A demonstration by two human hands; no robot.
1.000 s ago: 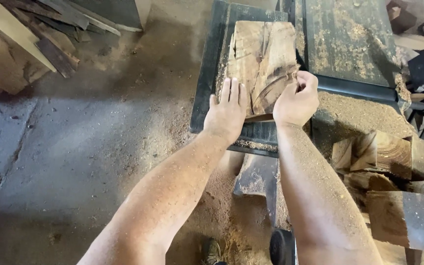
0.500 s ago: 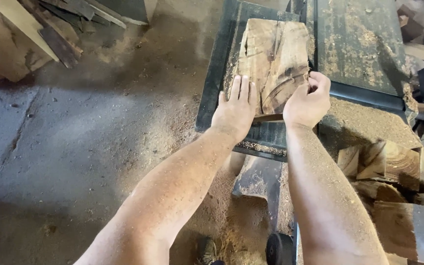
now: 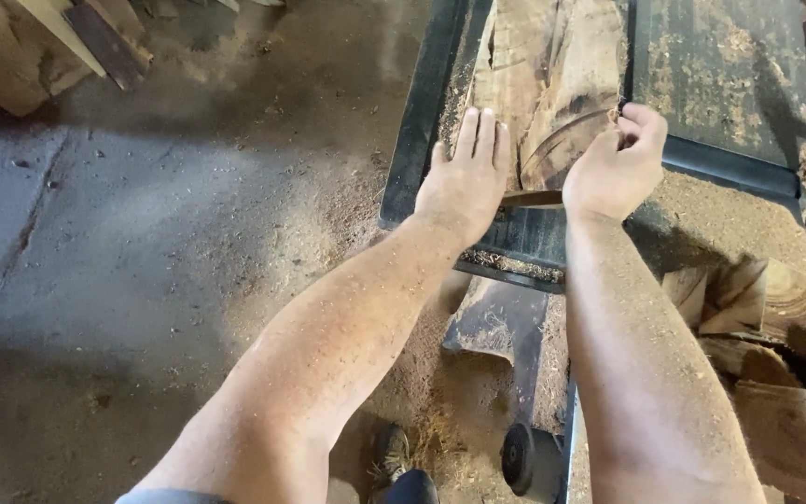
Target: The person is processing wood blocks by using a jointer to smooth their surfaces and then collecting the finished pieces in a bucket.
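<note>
Hands [image 3: 464,177] press rough split log [image 3: 552,84].

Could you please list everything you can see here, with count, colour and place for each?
wood slab: one, brown with rough bark edges, lying on the machine table at top centre.
machine table: one, dark metal dusted with sawdust, top centre to right.
offcut: one, dark brown, on the floor below the table edge.
cut wood blocks: several, light to mid brown, piled at the right.
planks: several, brown, leaning at top left.
wheel: one, black, bottom centre.
floor: grey concrete strewn with sawdust, left half.
shoe: one, dark, bottom centre.
left hand: flat on the slab's near end, fingers straight.
right hand: fingers curled on the slab's right edge.
</note>
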